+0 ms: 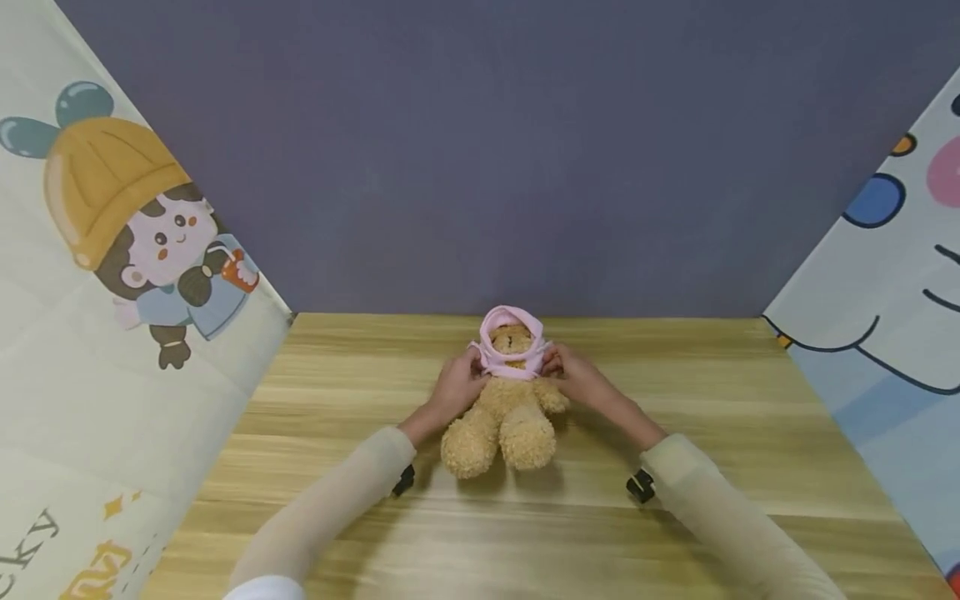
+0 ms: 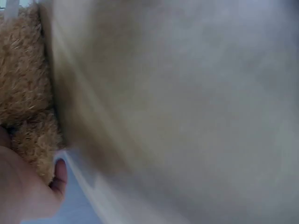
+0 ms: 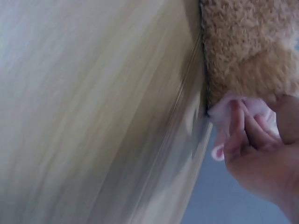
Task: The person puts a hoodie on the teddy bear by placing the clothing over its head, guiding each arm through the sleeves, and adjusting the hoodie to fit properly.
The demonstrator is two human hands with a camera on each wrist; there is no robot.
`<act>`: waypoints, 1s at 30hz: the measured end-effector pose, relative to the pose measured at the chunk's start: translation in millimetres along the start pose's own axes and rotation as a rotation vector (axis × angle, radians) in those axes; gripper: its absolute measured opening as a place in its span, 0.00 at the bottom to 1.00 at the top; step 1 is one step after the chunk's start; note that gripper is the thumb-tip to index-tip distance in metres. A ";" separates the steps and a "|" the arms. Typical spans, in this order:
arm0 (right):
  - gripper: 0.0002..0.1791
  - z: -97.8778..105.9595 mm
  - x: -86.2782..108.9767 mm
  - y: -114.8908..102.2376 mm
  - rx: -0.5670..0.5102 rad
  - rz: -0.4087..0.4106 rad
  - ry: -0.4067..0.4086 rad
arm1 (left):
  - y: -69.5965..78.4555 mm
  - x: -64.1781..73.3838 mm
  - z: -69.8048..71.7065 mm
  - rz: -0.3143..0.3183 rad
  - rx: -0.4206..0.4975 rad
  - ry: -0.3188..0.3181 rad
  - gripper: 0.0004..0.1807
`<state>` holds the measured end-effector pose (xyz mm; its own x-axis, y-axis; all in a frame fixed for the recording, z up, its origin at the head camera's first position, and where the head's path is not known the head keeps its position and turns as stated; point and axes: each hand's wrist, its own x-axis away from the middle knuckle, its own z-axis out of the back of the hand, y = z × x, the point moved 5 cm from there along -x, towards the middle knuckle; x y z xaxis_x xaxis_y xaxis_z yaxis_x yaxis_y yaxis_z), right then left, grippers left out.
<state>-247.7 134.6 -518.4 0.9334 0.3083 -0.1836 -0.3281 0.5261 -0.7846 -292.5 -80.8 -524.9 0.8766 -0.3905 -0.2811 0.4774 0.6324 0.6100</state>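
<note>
A fluffy brown teddy bear (image 1: 491, 408) is on the table with its legs toward me. Bunched round its head and neck is a small pink hoodie (image 1: 501, 363), whose hood frames the bear's face. My left hand (image 1: 459, 383) is at the hoodie's left edge; in the left wrist view its fingers curl round the bear's furry arm (image 2: 37, 144). On the other side, my right hand (image 1: 577, 377) pinches the pink cloth (image 3: 224, 112) beside the bear's other arm (image 1: 551, 396). The fingertips of my left hand are partly hidden by the fur and cloth.
The wood-grain table (image 1: 337, 392) ends at a dark grey-blue wall (image 1: 480, 167) close behind the bear's head. Cartoon-printed panels stand at the left (image 1: 45, 333) and the right (image 1: 862, 300).
</note>
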 end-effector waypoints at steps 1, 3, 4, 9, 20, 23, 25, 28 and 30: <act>0.13 -0.3 -1.8 -2.0 0.012 -0.007 0.016 | 2.1 0.1 0.6 -0.003 -0.027 -0.001 0.09; 0.12 0.1 -5.4 -4.4 0.030 -0.036 0.053 | 5.9 -1.3 2.1 -0.010 -0.080 0.000 0.10; 0.12 0.6 -6.5 -4.7 0.033 -0.054 0.073 | 6.7 -1.7 2.8 -0.003 -0.104 -0.005 0.10; 0.22 2.8 -5.7 0.9 0.075 -0.062 0.167 | 0.4 2.6 9.4 0.025 -0.192 -0.020 0.09; 0.35 -6.3 -16.9 1.3 0.245 -0.019 0.197 | -7.4 7.2 5.4 0.033 -0.196 -0.040 0.09; 0.31 -10.7 -19.4 1.7 0.235 -0.072 0.270 | -4.5 4.2 1.3 -0.003 -0.267 -0.022 0.12; 0.28 -12.5 -21.0 0.4 0.265 -0.094 0.306 | -2.0 1.7 -0.1 -0.025 -0.322 -0.011 0.15; 0.26 -12.1 -23.4 -3.1 0.324 -0.106 0.324 | 0.5 -2.3 0.0 -0.027 -0.371 -0.013 0.18; 0.25 -10.5 -23.2 -5.5 0.370 -0.097 0.312 | 0.3 -3.0 1.4 -0.012 -0.374 -0.024 0.17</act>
<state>-266.0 116.2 -516.1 0.9428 0.0213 -0.3327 -0.2139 0.8041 -0.5546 -295.1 -80.4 -522.8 0.8714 -0.4121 -0.2662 0.4805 0.8266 0.2930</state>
